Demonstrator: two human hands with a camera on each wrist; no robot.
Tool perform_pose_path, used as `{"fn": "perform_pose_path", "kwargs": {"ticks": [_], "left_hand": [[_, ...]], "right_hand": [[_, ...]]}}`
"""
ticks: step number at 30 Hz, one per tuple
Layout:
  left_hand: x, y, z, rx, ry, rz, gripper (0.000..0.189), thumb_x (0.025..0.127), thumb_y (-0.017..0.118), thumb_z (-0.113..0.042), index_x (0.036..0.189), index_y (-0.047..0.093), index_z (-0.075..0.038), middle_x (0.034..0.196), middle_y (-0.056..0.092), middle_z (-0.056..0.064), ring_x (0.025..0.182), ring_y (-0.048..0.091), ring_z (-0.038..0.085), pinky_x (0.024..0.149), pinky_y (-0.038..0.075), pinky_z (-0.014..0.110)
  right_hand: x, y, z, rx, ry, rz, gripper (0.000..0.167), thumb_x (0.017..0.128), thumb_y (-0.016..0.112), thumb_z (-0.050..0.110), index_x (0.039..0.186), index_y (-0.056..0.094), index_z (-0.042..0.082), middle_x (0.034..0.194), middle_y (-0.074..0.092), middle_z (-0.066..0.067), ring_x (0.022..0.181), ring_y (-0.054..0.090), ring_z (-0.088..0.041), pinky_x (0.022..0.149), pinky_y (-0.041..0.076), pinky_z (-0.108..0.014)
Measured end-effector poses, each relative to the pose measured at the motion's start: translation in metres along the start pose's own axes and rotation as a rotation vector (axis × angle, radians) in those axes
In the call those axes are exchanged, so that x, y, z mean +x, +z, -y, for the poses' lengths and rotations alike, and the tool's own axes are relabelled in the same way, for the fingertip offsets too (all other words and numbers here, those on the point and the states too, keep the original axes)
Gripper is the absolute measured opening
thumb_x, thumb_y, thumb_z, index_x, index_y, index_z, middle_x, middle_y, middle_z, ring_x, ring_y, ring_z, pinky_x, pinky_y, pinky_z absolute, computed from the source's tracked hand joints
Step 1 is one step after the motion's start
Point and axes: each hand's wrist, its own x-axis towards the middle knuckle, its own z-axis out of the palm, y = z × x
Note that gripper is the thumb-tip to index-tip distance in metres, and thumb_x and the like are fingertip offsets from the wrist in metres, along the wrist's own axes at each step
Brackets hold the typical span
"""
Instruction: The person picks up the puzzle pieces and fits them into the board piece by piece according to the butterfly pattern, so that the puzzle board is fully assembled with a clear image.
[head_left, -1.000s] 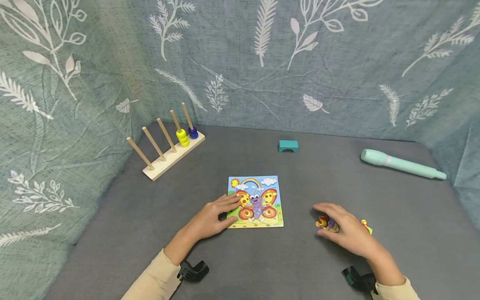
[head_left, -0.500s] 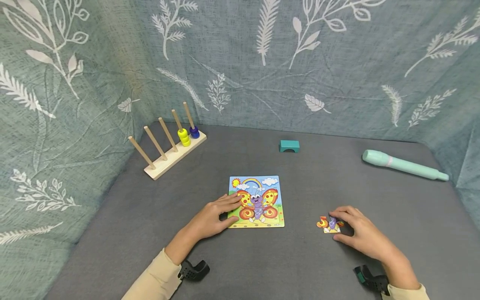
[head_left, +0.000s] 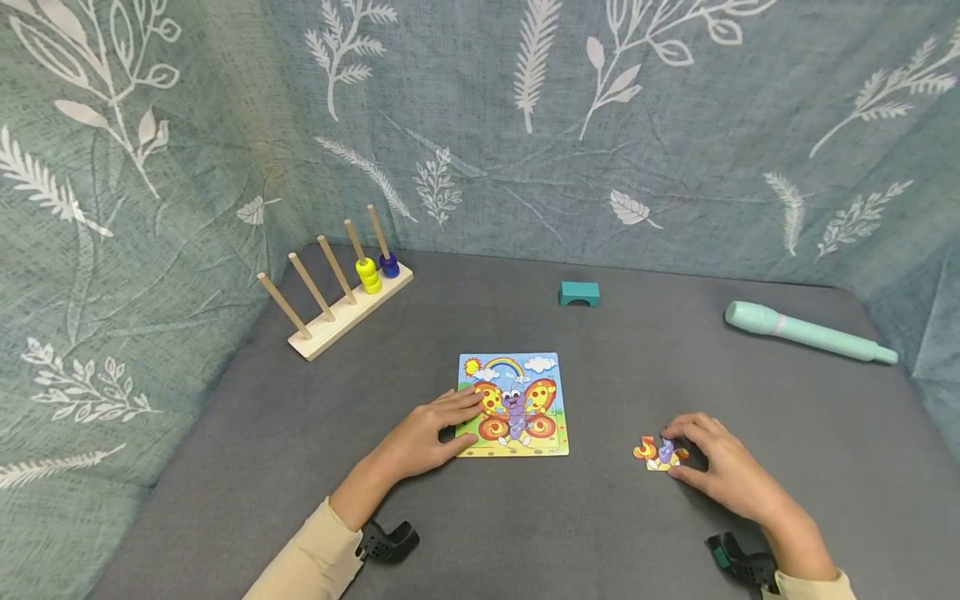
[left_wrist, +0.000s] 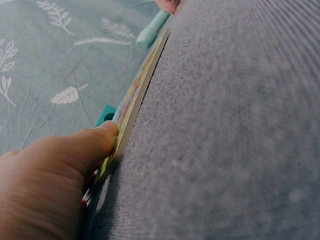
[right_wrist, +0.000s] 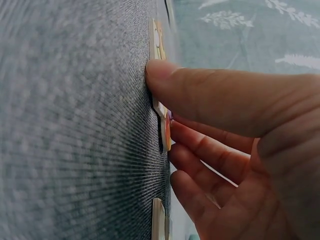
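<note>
A square butterfly puzzle board (head_left: 517, 379) lies flat on the grey cloth in the head view. My left hand (head_left: 431, 429) rests on its left side, fingers extended over the picture and thumb (left_wrist: 102, 137) against the near edge. To the right, my right hand (head_left: 723, 467) pinches a puzzle piece (head_left: 660, 458) between thumb and index finger. That piece shows an orange swirl and part of the purple body, and it lies on or very near the cloth. The right wrist view shows the thumb (right_wrist: 162, 72) on its edge, the other fingers loosely bent behind.
Another flat piece (right_wrist: 157, 220) lies at the bottom of the right wrist view. At the back left stands a wooden peg stand (head_left: 348, 312) with yellow and blue beads. A teal arch block (head_left: 579, 293) and a mint-green stick (head_left: 810, 332) lie farther back, before the hanging cloth.
My right hand has moved to the right, and its thumb and index finger have closed on the piece, which has turned slightly. The left hand stays on the board.
</note>
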Motion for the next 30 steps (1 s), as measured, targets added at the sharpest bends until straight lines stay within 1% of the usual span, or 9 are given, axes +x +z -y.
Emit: {"fn": "perform_pose_path", "kwargs": {"ticks": [4, 10, 12, 16, 17, 19, 22, 25, 30], "left_hand": [[0.000, 0.000, -0.001, 0.003, -0.002, 0.000, 0.046, 0.087, 0.069, -0.024, 0.129, 0.060, -0.005, 0.137, 0.054, 0.008, 0.132, 0.046, 0.027, 0.112, 0.036, 0.042], [0.001, -0.001, 0.000, 0.003, 0.014, 0.003, 0.046, 0.088, 0.068, -0.023, 0.129, 0.059, -0.005, 0.138, 0.054, 0.009, 0.132, 0.045, 0.027, 0.111, 0.037, 0.043], [0.001, -0.002, 0.000, 0.001, 0.017, 0.003, 0.046, 0.088, 0.068, -0.023, 0.129, 0.059, -0.005, 0.138, 0.054, 0.009, 0.132, 0.045, 0.027, 0.111, 0.037, 0.044], [0.001, -0.002, -0.001, -0.004, 0.006, 0.007, 0.046, 0.088, 0.068, -0.023, 0.129, 0.059, -0.005, 0.138, 0.053, 0.009, 0.133, 0.045, 0.027, 0.110, 0.038, 0.044], [0.001, -0.002, -0.001, -0.005, 0.003, 0.007, 0.046, 0.088, 0.068, -0.023, 0.129, 0.059, -0.005, 0.138, 0.053, 0.009, 0.133, 0.045, 0.027, 0.110, 0.038, 0.044], [0.001, -0.002, -0.001, -0.004, 0.000, 0.006, 0.046, 0.088, 0.068, -0.023, 0.129, 0.059, -0.005, 0.138, 0.053, 0.009, 0.132, 0.045, 0.028, 0.110, 0.039, 0.045], [0.000, -0.001, -0.001, -0.006, -0.002, 0.004, 0.046, 0.088, 0.069, -0.023, 0.129, 0.059, -0.005, 0.138, 0.053, 0.009, 0.132, 0.045, 0.028, 0.109, 0.039, 0.045], [0.000, -0.002, -0.001, -0.008, -0.003, 0.005, 0.046, 0.088, 0.068, -0.023, 0.129, 0.059, -0.005, 0.138, 0.053, 0.009, 0.132, 0.045, 0.028, 0.109, 0.039, 0.045], [0.000, -0.001, -0.001, -0.011, -0.005, 0.005, 0.046, 0.088, 0.068, -0.023, 0.129, 0.059, -0.005, 0.139, 0.053, 0.009, 0.132, 0.045, 0.028, 0.109, 0.039, 0.045]], "right_hand": [[0.001, 0.000, 0.001, -0.008, -0.006, -0.008, 0.038, 0.068, 0.084, 0.011, 0.100, 0.064, 0.015, 0.106, 0.060, 0.003, 0.099, 0.053, -0.015, 0.083, 0.044, -0.030], [0.005, 0.000, 0.006, -0.025, -0.021, -0.038, 0.038, 0.070, 0.083, 0.013, 0.103, 0.064, 0.015, 0.103, 0.063, 0.005, 0.096, 0.058, -0.014, 0.082, 0.047, -0.031], [0.007, 0.001, 0.009, -0.017, -0.030, -0.052, 0.038, 0.070, 0.083, 0.013, 0.104, 0.065, 0.015, 0.103, 0.062, 0.006, 0.095, 0.059, -0.013, 0.081, 0.048, -0.029], [0.013, 0.005, 0.016, 0.018, -0.061, -0.074, 0.039, 0.070, 0.083, 0.012, 0.105, 0.065, 0.014, 0.104, 0.061, 0.007, 0.093, 0.060, -0.010, 0.080, 0.049, -0.021], [0.014, 0.006, 0.018, 0.029, -0.068, -0.075, 0.039, 0.070, 0.083, 0.012, 0.106, 0.065, 0.014, 0.105, 0.061, 0.008, 0.093, 0.060, -0.009, 0.080, 0.048, -0.018], [0.018, 0.009, 0.022, 0.047, -0.078, -0.063, 0.039, 0.071, 0.082, 0.013, 0.107, 0.065, 0.014, 0.105, 0.061, 0.009, 0.093, 0.060, -0.008, 0.080, 0.049, -0.018], [0.023, 0.013, 0.029, 0.069, -0.100, -0.045, 0.038, 0.073, 0.082, 0.015, 0.108, 0.066, 0.014, 0.106, 0.061, 0.008, 0.092, 0.060, -0.007, 0.078, 0.052, -0.023], [0.029, 0.016, 0.036, 0.078, -0.120, -0.029, 0.038, 0.074, 0.081, 0.016, 0.109, 0.066, 0.013, 0.107, 0.061, 0.007, 0.092, 0.060, -0.008, 0.075, 0.055, -0.031], [0.043, 0.024, 0.049, 0.101, -0.153, 0.007, 0.038, 0.077, 0.079, 0.020, 0.112, 0.066, 0.011, 0.108, 0.061, 0.006, 0.097, 0.060, -0.009, 0.080, 0.055, -0.034]]}}
